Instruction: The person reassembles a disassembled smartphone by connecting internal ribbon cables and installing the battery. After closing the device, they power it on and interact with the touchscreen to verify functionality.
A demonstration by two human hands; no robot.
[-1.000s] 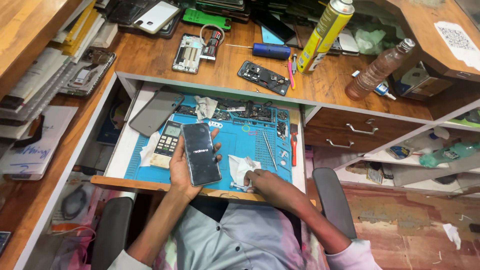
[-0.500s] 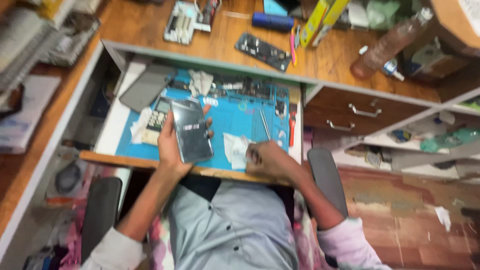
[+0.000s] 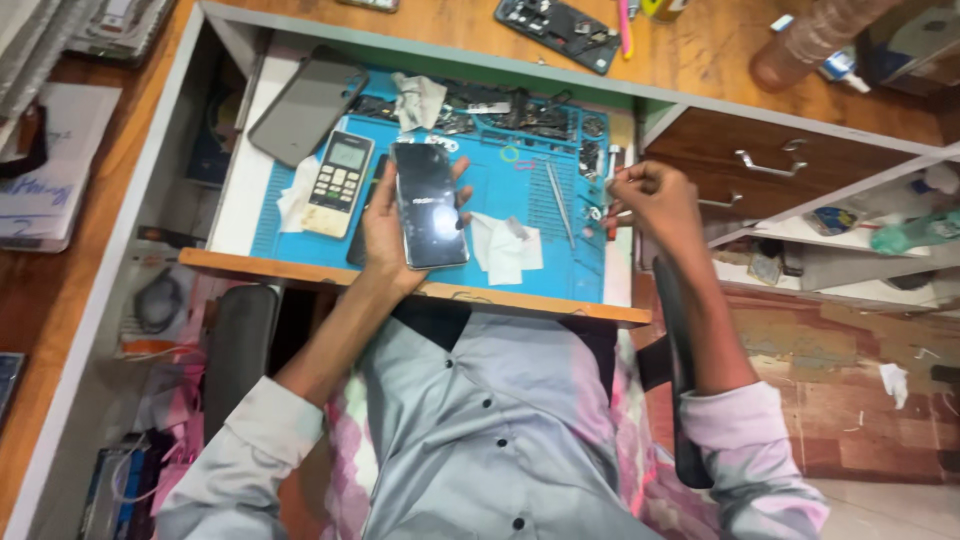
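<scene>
My left hand (image 3: 380, 235) holds a dark-screened smartphone (image 3: 430, 205) upright over the blue work mat (image 3: 530, 185). The screen glows faintly with a small logo. My right hand (image 3: 655, 200) hovers at the mat's right edge with its fingers curled shut, next to small tools; I cannot tell whether anything is pinched in them. A white cloth (image 3: 505, 248) lies on the mat between the hands. Metal tweezers (image 3: 558, 205) lie just right of it.
A white keypad device (image 3: 338, 183) and a grey phone cover (image 3: 308, 105) lie left of the phone. An opened phone (image 3: 560, 30) and a bottle (image 3: 810, 40) rest on the wooden desk (image 3: 700, 60). A drawer with a metal handle (image 3: 765, 160) is on the right; chair armrests (image 3: 235, 345) flank my lap.
My right hand has left the mat's front edge by the cloth and gone up to the mat's right edge. The left hand still holds the phone. The view has tilted down.
</scene>
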